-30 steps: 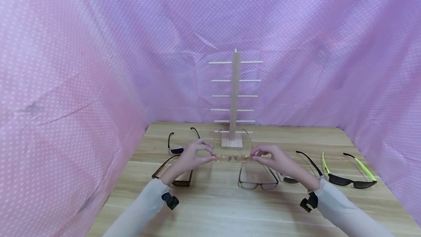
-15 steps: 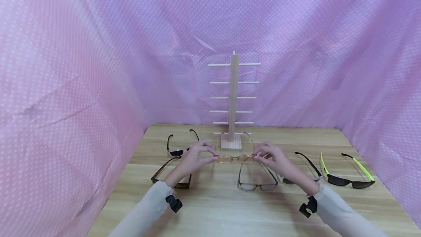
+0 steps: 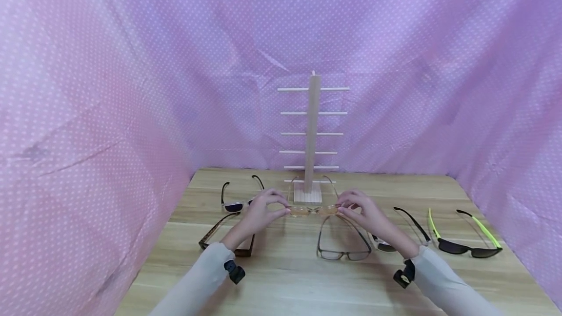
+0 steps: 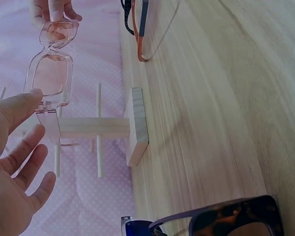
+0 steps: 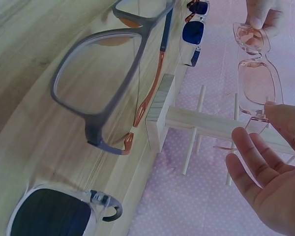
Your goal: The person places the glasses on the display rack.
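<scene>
Clear-framed glasses with orange-tinted lenses point(image 3: 300, 211) are held up above the table, temples unfolded and pointing away toward the wooden display rack point(image 3: 312, 135). My left hand point(image 3: 262, 211) pinches their left corner near the hinge between thumb and fingers. At the right corner my right hand point(image 3: 362, 212) pinches in the same way. Both wrist views show the thumbs on the frame front, in the left wrist view with the tinted lens point(image 4: 51, 74) beside the thumb. Behind the glasses, the rack's base point(image 3: 308, 192) stands on the table. Its crossbars carry nothing.
On the wooden table point(image 3: 298, 286) lie grey-framed glasses point(image 3: 344, 254), tortoiseshell glasses point(image 3: 243, 251), dark-lensed sunglasses point(image 3: 233, 207) at the left, clear-framed sunglasses point(image 3: 386, 246) partly behind the right arm, and black-and-lime sunglasses point(image 3: 470, 248). Pink dotted cloth point(image 3: 131, 111) hangs around the table.
Both hands keep their pinch on the tinted glasses. The glasses shifted slightly right at first, then stayed nearly still. The whole scene sits a little lower in the head view.
</scene>
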A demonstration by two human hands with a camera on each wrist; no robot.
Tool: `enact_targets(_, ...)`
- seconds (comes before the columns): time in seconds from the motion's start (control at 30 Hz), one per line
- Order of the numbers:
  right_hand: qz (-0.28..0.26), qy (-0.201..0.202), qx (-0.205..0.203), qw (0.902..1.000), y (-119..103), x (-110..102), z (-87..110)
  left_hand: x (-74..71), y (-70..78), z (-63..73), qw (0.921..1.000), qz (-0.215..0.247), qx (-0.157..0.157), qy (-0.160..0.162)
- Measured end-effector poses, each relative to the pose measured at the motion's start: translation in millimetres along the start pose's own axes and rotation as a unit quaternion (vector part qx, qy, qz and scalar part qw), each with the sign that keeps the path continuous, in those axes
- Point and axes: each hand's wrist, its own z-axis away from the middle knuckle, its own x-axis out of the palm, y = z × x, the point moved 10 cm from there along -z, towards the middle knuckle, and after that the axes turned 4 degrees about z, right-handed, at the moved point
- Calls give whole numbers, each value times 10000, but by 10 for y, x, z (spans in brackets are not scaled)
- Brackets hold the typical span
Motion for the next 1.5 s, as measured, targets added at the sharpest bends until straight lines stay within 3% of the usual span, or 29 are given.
enact_targets(0.27,-63,-3,-117,9999,25,38,-77,-39,-72,-51,10000,-34,-75,51)
enact_targets(0.77,-23,-111,246,9996,191,88,-178,-71,-163,-146,9995,-157,-202,167)
enact_targets(1.5,-116,-363,767,9963,469,148,-328,-75,-312,-326,9982,33,-493,339)
